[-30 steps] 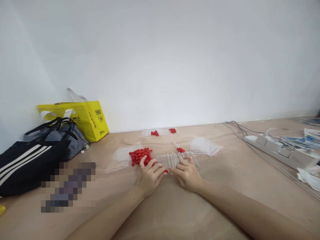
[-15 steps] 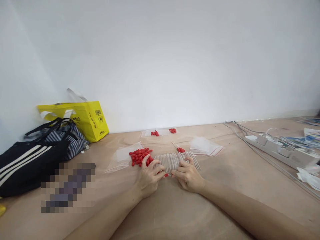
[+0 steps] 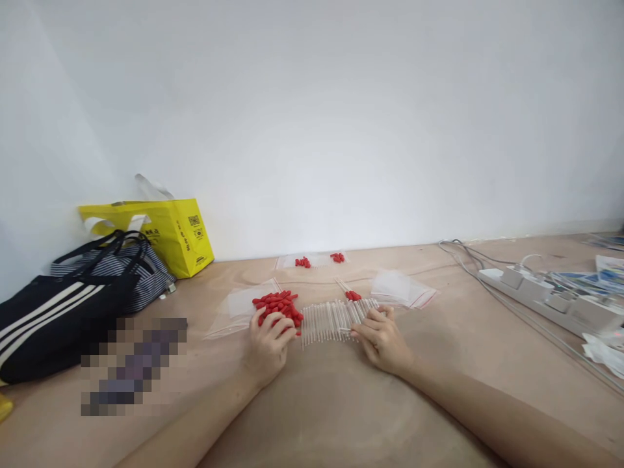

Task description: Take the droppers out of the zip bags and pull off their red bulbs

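My left hand (image 3: 269,339) is at the near side of a heap of red rubber dropper bulbs (image 3: 275,301), its fingers curled. A red bulb (image 3: 298,333) shows at its fingertips. My right hand (image 3: 385,339) pinches a thin clear tube (image 3: 345,330), whose bare end points left. Under and beyond that hand lies a row of clear tubes (image 3: 324,318), side by side. Behind the row rest a few tubes with red bulbs on them (image 3: 353,296). The hands are apart, and the right palm hides part of the row.
Clear zip bags lie to the left (image 3: 241,305) and right (image 3: 402,287). Farther back is a bag (image 3: 319,260) with red bulbs. Yellow (image 3: 192,240) and black (image 3: 63,318) bags stand left, near a blurred-out patch (image 3: 136,367). A power strip (image 3: 536,296) with cables is right.
My hands have drawn apart from where a red bulb and clear tube met between them. The left went left to the heap; the right moved slightly right, a bare tube end now showing.
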Motion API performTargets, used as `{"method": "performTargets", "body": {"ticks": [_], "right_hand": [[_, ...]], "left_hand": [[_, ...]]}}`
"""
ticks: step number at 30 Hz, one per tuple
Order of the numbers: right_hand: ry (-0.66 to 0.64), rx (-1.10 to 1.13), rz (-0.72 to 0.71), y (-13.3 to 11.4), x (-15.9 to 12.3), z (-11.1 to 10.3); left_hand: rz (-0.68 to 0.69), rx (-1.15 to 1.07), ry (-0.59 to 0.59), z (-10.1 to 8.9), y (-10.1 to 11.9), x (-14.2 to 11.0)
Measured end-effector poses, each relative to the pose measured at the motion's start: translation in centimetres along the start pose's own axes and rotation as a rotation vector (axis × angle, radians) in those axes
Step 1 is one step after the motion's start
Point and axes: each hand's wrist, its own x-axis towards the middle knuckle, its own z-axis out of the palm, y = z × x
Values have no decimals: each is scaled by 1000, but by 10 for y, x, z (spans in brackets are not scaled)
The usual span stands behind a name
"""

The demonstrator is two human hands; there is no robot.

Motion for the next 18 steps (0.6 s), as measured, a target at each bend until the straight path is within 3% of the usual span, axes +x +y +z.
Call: {"method": "performTargets", "body": {"ticks": [5, 10, 14, 18], "right_hand": [[-58, 0, 147, 9, -5, 11], [-114, -91, 294, 20, 3, 22], [-199, -156, 353, 20, 17, 29], [-330, -219, 433, 10, 26, 34]], "left_hand": [[-190, -143, 17, -1, -17, -5], [-603, -43, 5, 0, -65, -8], [-739, -11, -38, -2, -98, -22], [-796, -7, -120, 3, -101, -30]]}}
